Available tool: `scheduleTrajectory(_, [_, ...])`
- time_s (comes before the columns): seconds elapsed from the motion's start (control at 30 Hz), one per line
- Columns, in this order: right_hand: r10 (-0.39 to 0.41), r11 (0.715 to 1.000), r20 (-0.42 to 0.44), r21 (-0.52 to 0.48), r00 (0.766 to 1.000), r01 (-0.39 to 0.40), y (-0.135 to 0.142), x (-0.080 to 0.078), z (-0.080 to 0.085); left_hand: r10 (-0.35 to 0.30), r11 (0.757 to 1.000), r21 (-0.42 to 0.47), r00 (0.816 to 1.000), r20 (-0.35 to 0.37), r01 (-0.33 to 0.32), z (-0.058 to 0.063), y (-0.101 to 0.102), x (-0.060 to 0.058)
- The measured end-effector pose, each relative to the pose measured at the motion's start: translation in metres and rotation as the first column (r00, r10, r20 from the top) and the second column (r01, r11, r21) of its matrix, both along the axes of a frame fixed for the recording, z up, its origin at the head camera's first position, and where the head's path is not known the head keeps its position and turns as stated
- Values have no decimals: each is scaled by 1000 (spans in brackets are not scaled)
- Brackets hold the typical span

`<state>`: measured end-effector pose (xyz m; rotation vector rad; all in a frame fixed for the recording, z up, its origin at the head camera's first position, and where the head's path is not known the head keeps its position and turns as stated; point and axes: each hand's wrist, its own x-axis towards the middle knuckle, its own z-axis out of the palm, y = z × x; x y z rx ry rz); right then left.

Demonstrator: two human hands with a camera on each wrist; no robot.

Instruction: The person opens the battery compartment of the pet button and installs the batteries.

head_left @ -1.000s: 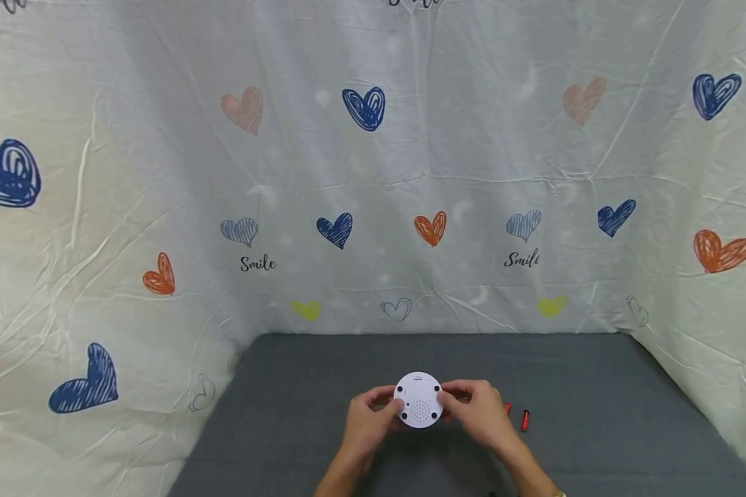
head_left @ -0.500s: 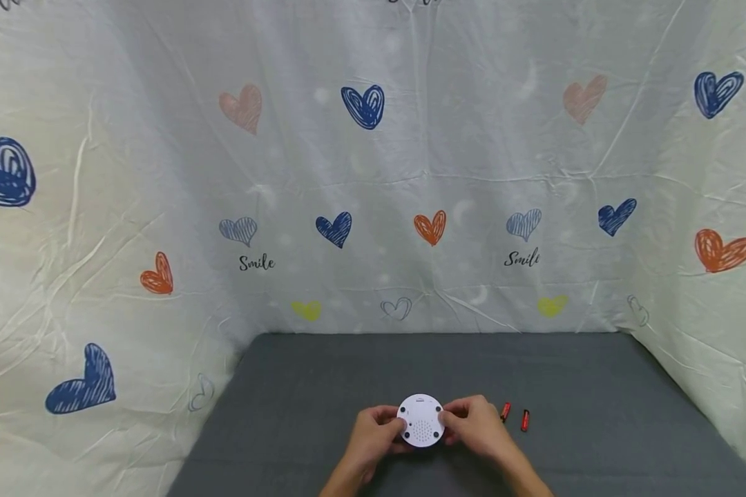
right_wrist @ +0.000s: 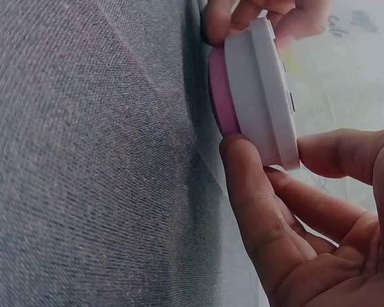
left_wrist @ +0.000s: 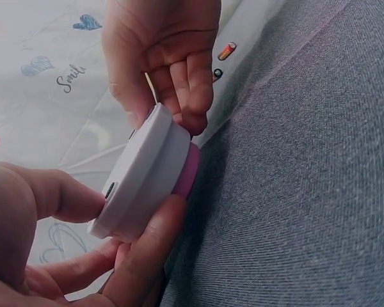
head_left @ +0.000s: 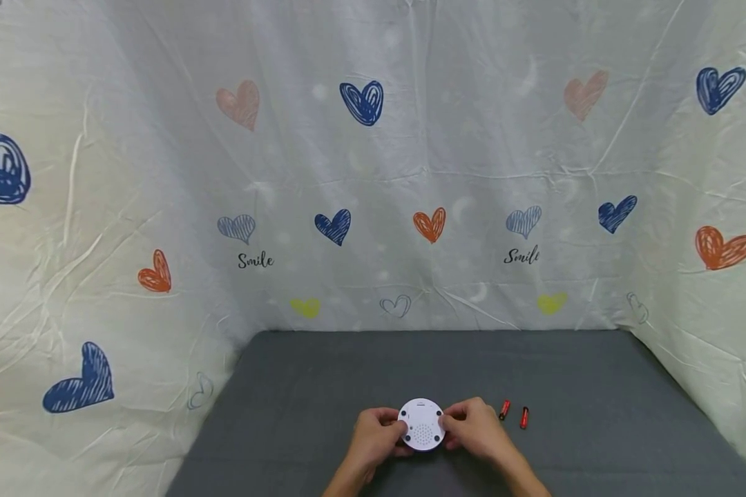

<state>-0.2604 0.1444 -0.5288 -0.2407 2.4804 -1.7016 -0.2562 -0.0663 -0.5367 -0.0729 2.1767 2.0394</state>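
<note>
A round white device (head_left: 421,414) is held between both hands just above the table. Its upward face carries small dark feet and a patch of tiny holes, like a speaker grille. Underneath, a pink part (right_wrist: 224,89) shows in the wrist views. My left hand (head_left: 375,436) grips the left edge, thumb on the white face and fingers below. On the opposite edge my right hand (head_left: 474,429) pinches it the same way. Two small red batteries (head_left: 524,417) lie on the table right of my right hand.
Dark grey cloth covers the table (head_left: 323,366). A pale curtain (head_left: 373,166) printed with hearts and the word Smile stands behind it and along both sides.
Both hands have lowered the white device toward the near edge of the table and slightly right, then almost stopped. The batteries lie where they were, now less hidden by the right hand.
</note>
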Motion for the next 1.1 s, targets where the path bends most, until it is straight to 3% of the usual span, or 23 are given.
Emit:
scheduleTrajectory(0.53, [-16,998,-3,65,1000,16,0,0,-1,42,993,-114,999,-16,-44,4,3,2])
scheduleTrajectory(0.63, [-14,994,-24,112,1000,17,1,1,0,48,989,-138,999,-10,-49,5,3,2])
scheduleTrajectory(0.73, [-27,971,-119,232,993,55,1,-1,4,56,984,-170,998,-10,-57,5,2,2])
scheduleTrajectory(0.9, [-54,921,-311,352,949,168,-3,-6,14,65,981,-182,998,-7,-65,7,0,2])
scheduleTrajectory(1.1, [83,911,-490,390,868,132,-15,-12,24,46,988,-150,999,12,-44,5,-3,2])
